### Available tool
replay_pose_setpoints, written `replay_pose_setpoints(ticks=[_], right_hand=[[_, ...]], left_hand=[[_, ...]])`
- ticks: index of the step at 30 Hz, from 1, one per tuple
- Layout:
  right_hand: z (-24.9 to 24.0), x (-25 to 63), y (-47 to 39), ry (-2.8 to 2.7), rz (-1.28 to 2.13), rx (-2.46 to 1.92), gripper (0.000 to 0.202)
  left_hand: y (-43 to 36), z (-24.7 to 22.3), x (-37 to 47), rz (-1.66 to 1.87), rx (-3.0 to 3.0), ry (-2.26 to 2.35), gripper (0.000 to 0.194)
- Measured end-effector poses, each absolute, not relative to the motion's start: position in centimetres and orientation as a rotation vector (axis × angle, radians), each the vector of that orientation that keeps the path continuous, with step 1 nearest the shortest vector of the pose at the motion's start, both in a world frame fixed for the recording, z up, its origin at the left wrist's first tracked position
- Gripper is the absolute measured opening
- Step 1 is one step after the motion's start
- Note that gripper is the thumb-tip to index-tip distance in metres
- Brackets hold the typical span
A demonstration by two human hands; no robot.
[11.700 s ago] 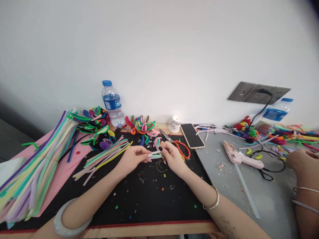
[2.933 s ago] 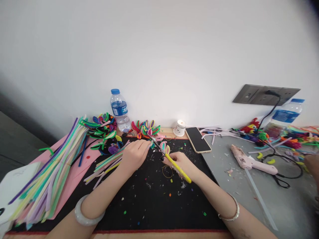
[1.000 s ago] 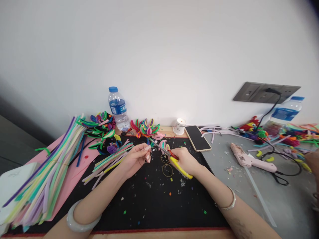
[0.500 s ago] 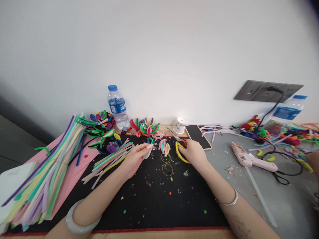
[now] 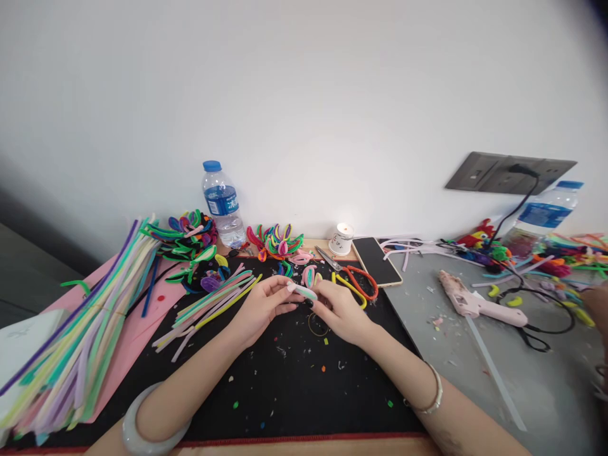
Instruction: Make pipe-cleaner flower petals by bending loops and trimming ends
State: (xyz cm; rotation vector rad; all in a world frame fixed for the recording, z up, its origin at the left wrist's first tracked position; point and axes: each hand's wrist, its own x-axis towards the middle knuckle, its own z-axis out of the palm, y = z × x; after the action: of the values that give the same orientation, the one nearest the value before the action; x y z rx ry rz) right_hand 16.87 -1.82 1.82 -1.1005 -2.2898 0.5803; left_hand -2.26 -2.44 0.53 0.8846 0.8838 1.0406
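My left hand (image 5: 263,309) is closed, pinching a small looped pipe-cleaner piece (image 5: 305,292) in pale green, white and pink. My right hand (image 5: 342,311) is closed at the other end of the same piece, its fingers beside the left ones. Just behind my hands lies a pink and green pipe-cleaner petal (image 5: 308,275), partly covered. Scissors (image 5: 361,282) with one yellow and one orange handle rest behind my right hand, blades towards the wall. A thin ring (image 5: 317,325) lies on the black mat (image 5: 304,392) below the fingers.
Left are a large pipe-cleaner bundle (image 5: 90,323), a smaller one (image 5: 209,306) and a water bottle (image 5: 222,206). Behind stand colourful pipe-cleaner flowers (image 5: 280,242), a paper cup (image 5: 341,239) and a phone (image 5: 377,263). A corded glue gun (image 5: 479,305) lies right, near another person's hand (image 5: 596,304).
My right hand has let go of the scissors and moved left to the piece. My left hand has shifted slightly right and down with the piece, which both hands now hold.
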Motion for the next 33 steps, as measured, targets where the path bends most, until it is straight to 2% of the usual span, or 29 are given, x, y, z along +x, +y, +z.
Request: replay_pose_setpoints(ticks=[4, 12, 17, 25, 33], right_hand=[[0.9, 16.3, -2.0, -2.165, 0.634, -1.116, 0.025], [0.9, 16.2, -1.9, -2.063, 0.677, -1.179, 0.026], [0.6, 15.8, -2.0, -1.972, 0.762, -1.21, 0.021], [0.2, 15.7, -2.2, -1.686, 1.165, -1.177, 0.025], [-0.3, 15.7, -1.9, -1.655, 1.219, -1.118, 0.029]], left_hand=[[-2.8, 0.8, -1.8, 1.032, 1.047, 0.953, 0.016], [-2.7, 0.6, -1.9, 0.983, 1.448, 1.052, 0.007], [-2.9, 0.4, -1.8, 0.917, 1.572, 1.12, 0.011], [-3.4, 0.9, -1.4, 0.918, 1.657, 1.115, 0.016], [-3.3, 0.6, -1.1, 0.812, 1.556, 1.019, 0.02]])
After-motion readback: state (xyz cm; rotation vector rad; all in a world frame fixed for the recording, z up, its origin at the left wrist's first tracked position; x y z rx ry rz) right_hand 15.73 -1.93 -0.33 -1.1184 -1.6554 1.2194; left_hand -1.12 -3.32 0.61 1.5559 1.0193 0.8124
